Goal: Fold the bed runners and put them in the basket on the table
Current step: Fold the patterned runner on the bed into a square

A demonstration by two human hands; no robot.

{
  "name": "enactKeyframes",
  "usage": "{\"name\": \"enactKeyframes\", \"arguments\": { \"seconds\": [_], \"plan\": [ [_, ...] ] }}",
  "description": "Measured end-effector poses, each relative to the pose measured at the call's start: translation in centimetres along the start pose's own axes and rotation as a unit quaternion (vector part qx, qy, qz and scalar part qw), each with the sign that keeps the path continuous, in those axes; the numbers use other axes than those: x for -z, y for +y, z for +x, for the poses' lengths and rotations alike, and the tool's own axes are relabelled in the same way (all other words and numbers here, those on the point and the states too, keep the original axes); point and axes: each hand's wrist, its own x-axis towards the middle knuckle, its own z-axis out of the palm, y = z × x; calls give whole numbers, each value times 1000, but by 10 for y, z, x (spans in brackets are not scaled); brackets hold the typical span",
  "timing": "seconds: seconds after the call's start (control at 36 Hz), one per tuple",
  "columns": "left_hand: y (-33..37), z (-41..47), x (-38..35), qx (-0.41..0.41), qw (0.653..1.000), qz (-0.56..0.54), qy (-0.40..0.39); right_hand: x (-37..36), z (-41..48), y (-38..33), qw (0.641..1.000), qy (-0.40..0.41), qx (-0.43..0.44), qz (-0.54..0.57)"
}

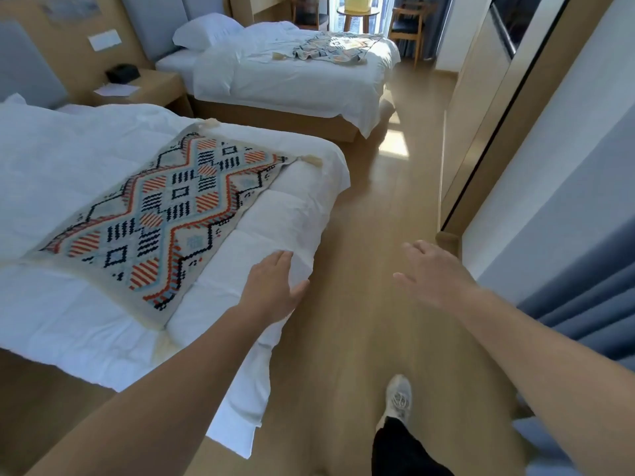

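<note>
Presently the near bed runner (161, 221) lies flat across the white duvet (68, 173); a second runner (338, 49) sits rumpled on the far bed. Left hand (275, 286) and right hand (434, 269) are spread, holding nothing. Woven cloth — likely soft, light, limp — best taken at its tasselled corners.

A wooden floor (360, 269) is seen under both hands, with a patch of sunlight (395, 142) far ahead of them. A near bed (68, 159) with white covers is set to the left of the hands, and a second bed (275, 73) farther ahead. A nightstand (151, 87) is placed between the beds. Blue curtains (591, 304) are hung to the right.
</note>
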Motion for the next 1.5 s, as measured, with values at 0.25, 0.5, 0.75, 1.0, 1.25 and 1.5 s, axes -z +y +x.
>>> {"name": "enactKeyframes", "arguments": {
  "seconds": [0.25,0.5,0.75,1.0,1.25,1.5],
  "plan": [
    [24,108,-12,53,999,0,-1,6,140,49,998,2,65,6],
    [67,208,-26,129,991,-20,0,32,274,116,988,-27,154,-23],
    [63,264,-25,190,981,-26,4,45,359,116,972,-51,229,-30],
    [23,326,-27,233,972,-41,8,50,457,81,959,-63,273,-37],
    [-51,447,-24,243,968,-58,0,64,588,25,955,-83,275,-68],
    [-127,547,16,241,968,-62,7,89,702,-36,952,-71,287,-84]
  ]
}}
